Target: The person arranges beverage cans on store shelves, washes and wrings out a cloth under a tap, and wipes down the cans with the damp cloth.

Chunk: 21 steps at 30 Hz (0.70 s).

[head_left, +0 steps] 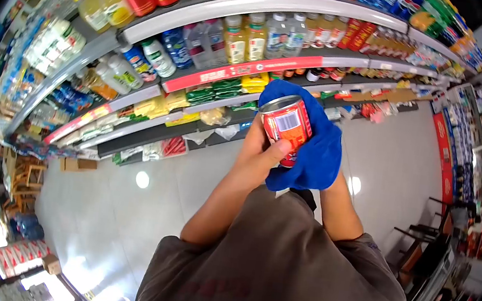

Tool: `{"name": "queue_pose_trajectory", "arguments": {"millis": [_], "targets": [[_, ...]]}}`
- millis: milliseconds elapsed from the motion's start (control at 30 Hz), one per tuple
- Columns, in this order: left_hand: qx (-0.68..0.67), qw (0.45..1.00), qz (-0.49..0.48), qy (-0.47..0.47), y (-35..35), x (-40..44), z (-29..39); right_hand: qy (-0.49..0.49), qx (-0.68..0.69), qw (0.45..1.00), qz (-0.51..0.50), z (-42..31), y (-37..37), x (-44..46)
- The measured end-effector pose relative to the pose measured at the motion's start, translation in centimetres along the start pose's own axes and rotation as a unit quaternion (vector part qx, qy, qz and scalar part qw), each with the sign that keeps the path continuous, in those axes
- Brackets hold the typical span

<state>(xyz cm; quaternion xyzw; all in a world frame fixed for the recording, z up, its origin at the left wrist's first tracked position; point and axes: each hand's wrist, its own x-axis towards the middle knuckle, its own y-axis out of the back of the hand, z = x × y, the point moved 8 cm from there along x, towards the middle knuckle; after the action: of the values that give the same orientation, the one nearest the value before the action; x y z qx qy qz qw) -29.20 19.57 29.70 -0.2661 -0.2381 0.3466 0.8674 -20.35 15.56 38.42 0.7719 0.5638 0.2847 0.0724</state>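
Observation:
A small red can [287,123] with a barcode label and a bare metal end is held in front of the chest, slightly tilted. Around its near-left side wraps my left hand [259,153], the thumb pressed across the label. A blue cloth [323,145] lies behind the can and along its right side. My right hand is hidden under this cloth; only the forearm shows below it, so its fingers cannot be seen.
Curved store shelves [222,7] with bottles, cans and packets run across the top and left. A tiled floor [143,211] lies below. Chairs [423,233] and more stocked shelves [464,148] stand at the right; a cardboard box [78,165] sits at the left.

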Motion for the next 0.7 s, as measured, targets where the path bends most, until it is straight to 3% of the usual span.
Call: {"name": "queue_pose_trajectory", "arguments": {"millis": [33, 167, 300, 433, 467, 533, 700], "targets": [[0.019, 1.000, 0.016, -0.010, 0.8, -0.2, 0.4, -0.083, 0.050, 0.995, -0.018, 0.4, -1.2, 0.1], [0.056, 0.996, 0.066, -0.033, 3.3, -0.5, 1.3, -0.007, 0.094, 0.995, -0.043, 0.3, -3.6, 1.5], [-0.013, 0.992, 0.117, -0.041, 3.9, 0.3, 1.6, 0.003, 0.068, 0.996, -0.055, 0.2, -4.2, 3.1], [-0.019, 0.988, 0.137, -0.069, 1.9, 1.1, 3.0, -0.005, 0.150, 0.985, -0.079, 1.3, -3.2, 3.9], [-0.030, 0.987, 0.140, -0.072, 1.7, 1.2, 2.7, 0.067, 0.122, 0.988, -0.073, 1.1, -2.7, 4.0], [-0.052, 0.985, 0.150, -0.065, 1.5, 1.2, 2.3, 0.116, 0.107, 0.983, -0.096, 0.6, -1.9, 4.5], [-0.092, 0.979, 0.146, -0.110, 0.5, 1.3, 2.7, 0.169, 0.110, 0.973, -0.108, 0.7, -1.2, 4.8]]}}
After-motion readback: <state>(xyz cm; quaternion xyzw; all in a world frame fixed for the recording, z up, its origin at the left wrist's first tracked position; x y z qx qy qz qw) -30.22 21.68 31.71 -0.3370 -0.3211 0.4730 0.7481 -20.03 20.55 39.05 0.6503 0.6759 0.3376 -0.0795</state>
